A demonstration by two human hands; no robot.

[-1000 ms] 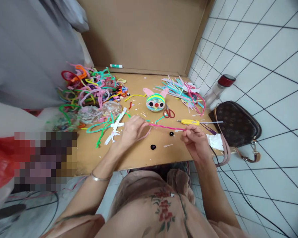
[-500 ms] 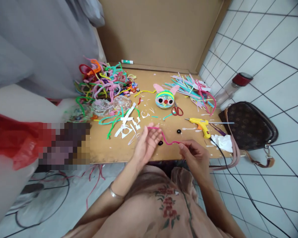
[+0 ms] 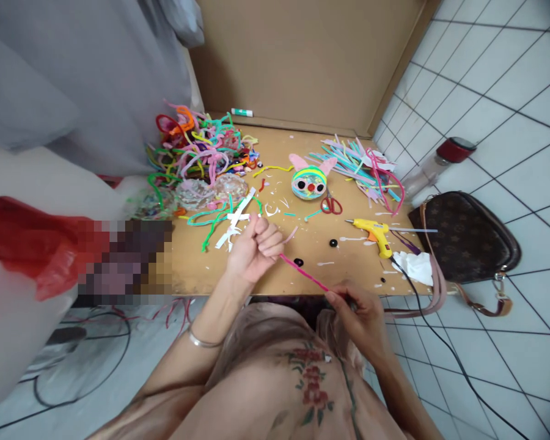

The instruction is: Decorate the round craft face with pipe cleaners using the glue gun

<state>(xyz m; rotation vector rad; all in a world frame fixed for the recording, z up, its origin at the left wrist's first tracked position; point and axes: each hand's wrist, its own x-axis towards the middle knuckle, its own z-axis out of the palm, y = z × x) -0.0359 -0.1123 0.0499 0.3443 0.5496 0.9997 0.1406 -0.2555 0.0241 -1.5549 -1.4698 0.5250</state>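
A magenta pipe cleaner [image 3: 304, 273] stretches nearly straight between my two hands, above the near edge of the table. My left hand [image 3: 259, 247] is closed in a fist around one end. Between thumb and fingers, my right hand [image 3: 354, 308] pinches the other end, lower and to the right. A black round bead-like piece [image 3: 298, 262] lies just beyond the pipe cleaner, and another black piece [image 3: 333, 243] rests farther right. Behind them stands a round animal head [image 3: 309, 183] with pink ears, black eyes and a red nose.
Red-handled scissors [image 3: 331, 205] lie beside the animal head. A yellow glue gun [image 3: 371, 231] with a black cord sits at right, near a brown handbag [image 3: 462, 238] and a bottle [image 3: 440, 162]. Tangled pipe cleaners [image 3: 206, 150] fill the back left; white paper scraps [image 3: 238, 217] lie left of centre.
My left hand has closed from an open palm into a fist around the pipe cleaner. The strand, curved before, is now pulled nearly straight. My right hand has moved slightly down.
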